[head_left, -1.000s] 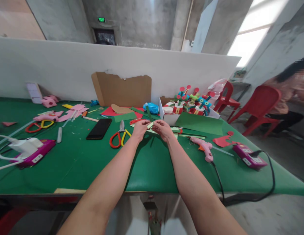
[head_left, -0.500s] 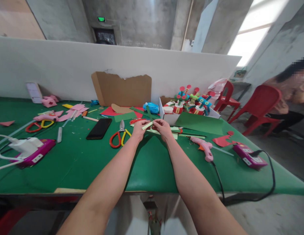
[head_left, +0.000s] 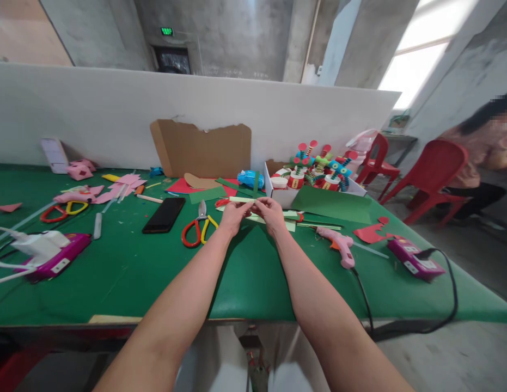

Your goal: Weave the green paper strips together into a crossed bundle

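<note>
My left hand point(head_left: 236, 213) and my right hand point(head_left: 269, 211) meet above the green table, fingertips pinched together on paper strips. A pale green strip point(head_left: 240, 200) lies across the left fingers, and a dark green strip point(head_left: 256, 182) stands up from between the hands. Where the two strips join is hidden by my fingers. Beneath and right of the hands lie more pale green strips point(head_left: 292, 215) and a red-handled tool, partly covered. Scissors with one red and one yellow handle point(head_left: 201, 223) rest just left of my left hand.
A black phone point(head_left: 164, 215) lies to the left. A pink glue gun point(head_left: 338, 245) with its cord sits right, near a purple power strip point(head_left: 415, 260). A white box point(head_left: 292, 195) of paper figures stands behind. A person sits beyond a red chair point(head_left: 435, 174).
The pale strip has turned from slanting to nearly level, and the dark green strip has swung right to stand more upright. Both hands stay in about the same place.
</note>
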`<action>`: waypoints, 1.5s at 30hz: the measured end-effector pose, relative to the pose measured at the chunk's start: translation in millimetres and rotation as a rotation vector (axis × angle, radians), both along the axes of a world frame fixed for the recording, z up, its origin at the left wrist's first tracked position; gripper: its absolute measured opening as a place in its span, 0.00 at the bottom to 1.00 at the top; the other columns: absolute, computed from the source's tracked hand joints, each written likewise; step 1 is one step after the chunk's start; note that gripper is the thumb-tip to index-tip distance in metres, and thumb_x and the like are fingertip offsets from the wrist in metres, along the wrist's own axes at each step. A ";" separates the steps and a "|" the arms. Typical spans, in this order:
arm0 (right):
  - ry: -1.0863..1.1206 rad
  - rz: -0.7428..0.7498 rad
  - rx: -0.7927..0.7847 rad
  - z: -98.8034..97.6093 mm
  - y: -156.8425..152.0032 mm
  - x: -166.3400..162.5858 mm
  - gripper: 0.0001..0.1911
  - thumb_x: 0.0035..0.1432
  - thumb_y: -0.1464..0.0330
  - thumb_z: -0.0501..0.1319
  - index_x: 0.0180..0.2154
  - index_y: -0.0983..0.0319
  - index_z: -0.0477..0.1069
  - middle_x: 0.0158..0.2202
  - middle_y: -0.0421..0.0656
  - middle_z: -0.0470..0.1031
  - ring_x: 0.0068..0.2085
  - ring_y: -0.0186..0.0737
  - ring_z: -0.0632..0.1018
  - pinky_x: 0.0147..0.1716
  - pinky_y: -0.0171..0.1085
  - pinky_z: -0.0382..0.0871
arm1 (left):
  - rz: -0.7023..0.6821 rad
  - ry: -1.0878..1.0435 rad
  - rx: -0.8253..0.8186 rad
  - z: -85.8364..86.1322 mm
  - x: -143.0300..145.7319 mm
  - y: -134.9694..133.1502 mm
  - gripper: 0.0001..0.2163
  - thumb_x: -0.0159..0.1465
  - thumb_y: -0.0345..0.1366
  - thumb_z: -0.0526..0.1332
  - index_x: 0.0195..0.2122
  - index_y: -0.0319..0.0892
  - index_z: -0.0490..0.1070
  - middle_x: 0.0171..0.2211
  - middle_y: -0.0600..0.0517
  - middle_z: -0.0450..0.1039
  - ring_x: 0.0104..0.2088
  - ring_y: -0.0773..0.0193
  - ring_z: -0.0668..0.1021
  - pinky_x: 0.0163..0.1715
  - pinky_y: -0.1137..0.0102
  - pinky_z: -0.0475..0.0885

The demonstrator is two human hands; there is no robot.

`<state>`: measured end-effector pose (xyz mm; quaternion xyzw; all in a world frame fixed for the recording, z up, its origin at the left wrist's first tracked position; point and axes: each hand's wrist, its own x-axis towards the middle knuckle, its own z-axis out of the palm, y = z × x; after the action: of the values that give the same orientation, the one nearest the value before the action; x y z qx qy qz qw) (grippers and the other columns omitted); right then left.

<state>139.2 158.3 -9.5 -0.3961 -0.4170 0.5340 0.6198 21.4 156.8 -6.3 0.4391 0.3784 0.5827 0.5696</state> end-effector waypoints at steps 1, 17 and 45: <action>-0.004 0.015 -0.005 0.4 -0.8 -0.6 0.15 0.40 0.63 0.71 0.28 0.61 0.69 0.23 0.36 0.74 0.27 0.32 0.77 0.36 0.36 0.75 | 0.028 -0.005 -0.004 -1.1 -0.8 1.4 0.15 0.43 0.42 0.73 0.25 0.37 0.73 0.25 0.51 0.73 0.25 0.69 0.72 0.27 0.71 0.65; -0.006 0.043 -0.043 -0.5 -1.7 -2.2 0.18 0.34 0.61 0.74 0.28 0.63 0.74 0.21 0.36 0.75 0.25 0.32 0.76 0.36 0.37 0.75 | 0.104 0.028 0.012 -2.0 -3.2 3.7 0.17 0.41 0.43 0.73 0.26 0.38 0.72 0.23 0.53 0.71 0.24 0.69 0.70 0.28 0.70 0.65; -0.271 0.022 0.072 -15.5 3.4 -5.8 0.13 0.46 0.60 0.67 0.27 0.60 0.65 0.20 0.35 0.72 0.26 0.36 0.77 0.32 0.37 0.74 | 0.076 0.088 0.075 -13.5 -3.8 7.0 0.13 0.46 0.40 0.69 0.25 0.38 0.70 0.22 0.54 0.71 0.23 0.68 0.72 0.27 0.70 0.68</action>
<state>133.4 161.7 -25.0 -0.4373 -0.5201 0.4671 0.5657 17.6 163.8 -19.8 0.4706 0.3972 0.5981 0.5129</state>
